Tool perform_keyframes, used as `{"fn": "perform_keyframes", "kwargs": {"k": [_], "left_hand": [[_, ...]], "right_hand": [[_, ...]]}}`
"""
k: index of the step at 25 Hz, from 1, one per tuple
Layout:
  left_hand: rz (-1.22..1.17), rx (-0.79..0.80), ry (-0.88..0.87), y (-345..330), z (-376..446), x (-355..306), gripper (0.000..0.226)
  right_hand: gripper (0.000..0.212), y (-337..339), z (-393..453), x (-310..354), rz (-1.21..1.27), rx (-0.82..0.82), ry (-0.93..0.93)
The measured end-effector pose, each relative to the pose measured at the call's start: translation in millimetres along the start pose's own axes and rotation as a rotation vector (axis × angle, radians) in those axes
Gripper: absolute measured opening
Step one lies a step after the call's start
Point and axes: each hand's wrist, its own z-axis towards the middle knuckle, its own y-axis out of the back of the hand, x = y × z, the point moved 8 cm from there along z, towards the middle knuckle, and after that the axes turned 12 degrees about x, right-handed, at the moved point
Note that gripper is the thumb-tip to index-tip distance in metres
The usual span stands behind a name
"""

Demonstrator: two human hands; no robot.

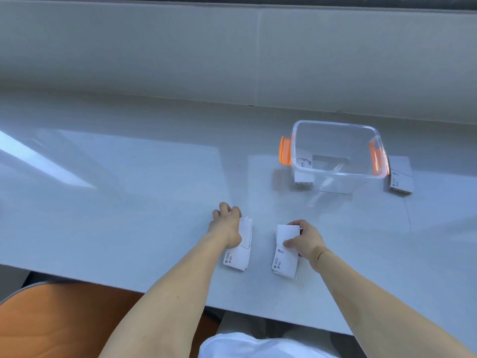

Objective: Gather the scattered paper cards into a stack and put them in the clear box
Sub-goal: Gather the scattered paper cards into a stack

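Nearer than the clear box (335, 156), each hand grips a card pile: left hand (227, 223), right hand (304, 241), both on the table (129, 202).

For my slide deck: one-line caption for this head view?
Left hand and right hand each press a white paper card pile beside an open clear plastic box with orange handles.

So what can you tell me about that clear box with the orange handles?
The clear plastic box with orange handles is rectangular with rounded corners, see-through and open, with no lid in view. An orange clip handle sits on each short side. It stands upright on the pale glossy table, beyond the person's right hand. Neither hand touches it. White paper cards lie beside it on the right, and more show through its left wall; whether those lie inside or behind is unclear.
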Motion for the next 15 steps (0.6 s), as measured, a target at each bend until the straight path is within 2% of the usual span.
{"fn": "perform_keyframes", "kwargs": {"k": [2,8,12,15], "left_hand": [[0.015,0.017,0.002,-1,-1,-1,0.051],[-0.367,0.254,-0.106,-7,-17,-10,0.046],[-0.575,0.383,-0.249,-13,-33,-45,0.048],[-0.598,0.412,-0.349,-19,-39,-79,0.047]], "right_hand": [[0.042,2,-4,-1,0.056,0.012,0.015],[0.040,7,-25,-8,0.240,0.130,0.073],[0.039,17,-41,-6,0.266,0.126,0.117],[0.039,21,-51,-2,0.286,0.160,0.166]]}}
